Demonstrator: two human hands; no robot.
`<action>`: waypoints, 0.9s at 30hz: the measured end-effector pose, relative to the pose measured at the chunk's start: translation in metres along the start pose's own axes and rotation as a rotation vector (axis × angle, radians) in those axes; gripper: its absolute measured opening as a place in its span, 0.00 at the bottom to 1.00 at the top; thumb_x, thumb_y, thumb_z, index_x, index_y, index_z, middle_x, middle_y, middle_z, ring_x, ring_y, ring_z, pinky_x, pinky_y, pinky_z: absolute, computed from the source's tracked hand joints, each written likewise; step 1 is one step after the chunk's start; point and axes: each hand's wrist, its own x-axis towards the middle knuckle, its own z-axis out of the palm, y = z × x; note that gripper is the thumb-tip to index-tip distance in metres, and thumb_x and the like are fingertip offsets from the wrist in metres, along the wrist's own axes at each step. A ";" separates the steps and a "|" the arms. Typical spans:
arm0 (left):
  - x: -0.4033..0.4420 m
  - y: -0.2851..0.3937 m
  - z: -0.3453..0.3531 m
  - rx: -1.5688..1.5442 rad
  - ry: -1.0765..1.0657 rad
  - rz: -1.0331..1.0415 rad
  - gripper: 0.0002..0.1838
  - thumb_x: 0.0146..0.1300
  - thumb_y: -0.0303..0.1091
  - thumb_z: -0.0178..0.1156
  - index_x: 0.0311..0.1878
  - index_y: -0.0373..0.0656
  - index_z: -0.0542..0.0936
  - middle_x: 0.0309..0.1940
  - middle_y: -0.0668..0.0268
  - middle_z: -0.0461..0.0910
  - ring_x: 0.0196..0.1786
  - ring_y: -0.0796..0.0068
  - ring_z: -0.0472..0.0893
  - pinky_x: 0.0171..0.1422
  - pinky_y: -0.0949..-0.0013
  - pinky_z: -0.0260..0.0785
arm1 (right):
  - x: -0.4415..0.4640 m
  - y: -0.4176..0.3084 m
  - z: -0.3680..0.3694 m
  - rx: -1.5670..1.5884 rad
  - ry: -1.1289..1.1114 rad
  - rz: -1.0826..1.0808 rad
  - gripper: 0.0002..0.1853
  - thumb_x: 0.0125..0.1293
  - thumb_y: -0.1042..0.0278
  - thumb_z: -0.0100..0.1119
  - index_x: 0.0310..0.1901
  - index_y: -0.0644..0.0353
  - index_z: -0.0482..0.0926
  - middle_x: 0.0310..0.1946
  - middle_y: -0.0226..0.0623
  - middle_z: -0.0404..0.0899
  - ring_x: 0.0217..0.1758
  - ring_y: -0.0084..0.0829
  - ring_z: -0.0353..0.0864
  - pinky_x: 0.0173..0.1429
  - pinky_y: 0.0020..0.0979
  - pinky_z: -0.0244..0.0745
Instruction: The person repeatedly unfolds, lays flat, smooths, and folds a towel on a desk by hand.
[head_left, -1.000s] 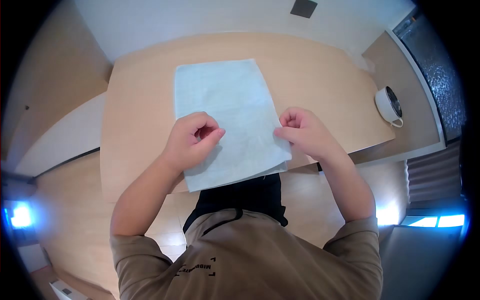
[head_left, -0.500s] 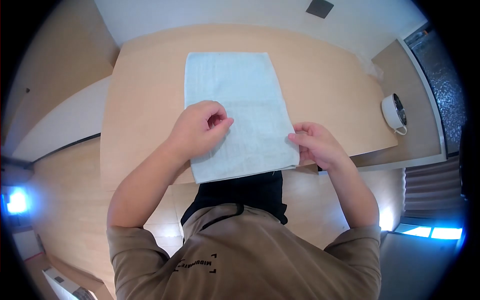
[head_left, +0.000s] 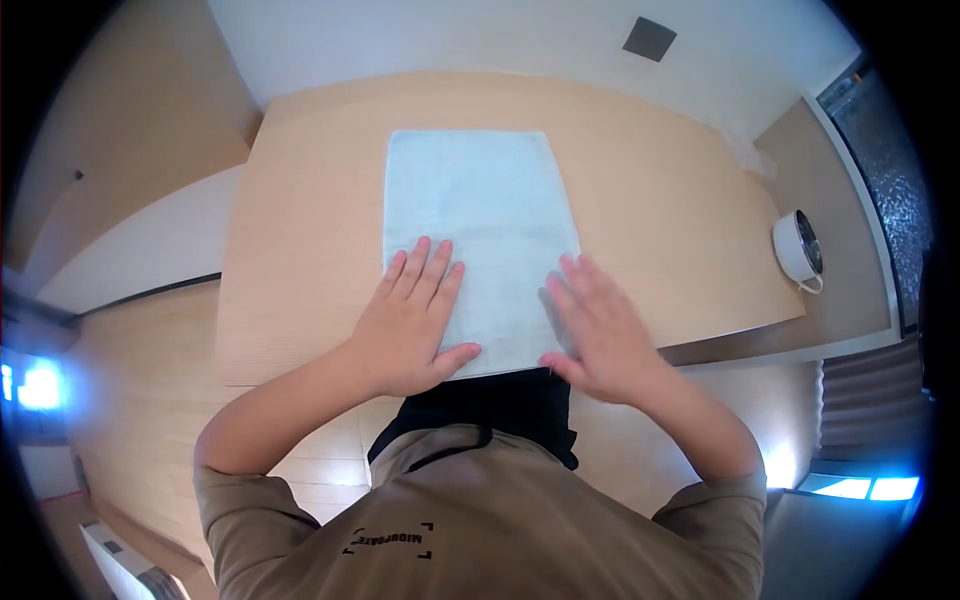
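A pale blue towel point(head_left: 485, 195) lies flat in a long rectangle on the wooden table, its near edge by the table's front. My left hand point(head_left: 412, 318) rests palm down on the towel's near left part, fingers stretched out and thumb apart. Over the near right edge is my right hand point(head_left: 603, 330), slightly blurred, with its fingers extended and nothing held. Whether the right palm presses on the cloth or hovers just above it, I cannot tell.
The wooden table point(head_left: 680, 200) reaches back to a white wall with a grey square plate point(head_left: 650, 39). At the right, a white pot-like container point(head_left: 797, 248) with a dark inside and a handle stands beyond the table edge.
Both hands have opened: the left from curled fingers to a flat palm, the right from pinching the towel's right edge. The left hand sits nearer my body. The view has shifted slightly.
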 end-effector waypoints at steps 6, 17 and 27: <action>-0.015 0.015 -0.016 -0.126 -0.059 -0.123 0.41 0.65 0.55 0.58 0.70 0.30 0.66 0.73 0.38 0.59 0.75 0.36 0.57 0.79 0.42 0.48 | 0.002 0.016 -0.008 -0.027 -0.309 -0.183 0.45 0.67 0.38 0.56 0.74 0.64 0.58 0.77 0.52 0.52 0.81 0.53 0.50 0.80 0.53 0.48; 0.084 -0.139 -0.046 -0.397 0.148 -0.895 0.14 0.61 0.39 0.65 0.42 0.36 0.82 0.32 0.56 0.83 0.40 0.59 0.83 0.48 0.60 0.75 | 0.198 0.113 0.024 0.194 0.318 0.209 0.13 0.64 0.66 0.64 0.48 0.63 0.82 0.46 0.42 0.83 0.51 0.37 0.80 0.55 0.34 0.75; 0.083 -0.135 -0.047 -0.494 0.156 -0.756 0.10 0.57 0.29 0.65 0.41 0.37 0.80 0.33 0.65 0.81 0.38 0.75 0.78 0.44 0.69 0.72 | 0.232 0.108 0.019 0.548 -0.128 0.351 0.09 0.61 0.69 0.66 0.42 0.62 0.80 0.35 0.35 0.81 0.41 0.30 0.79 0.47 0.32 0.74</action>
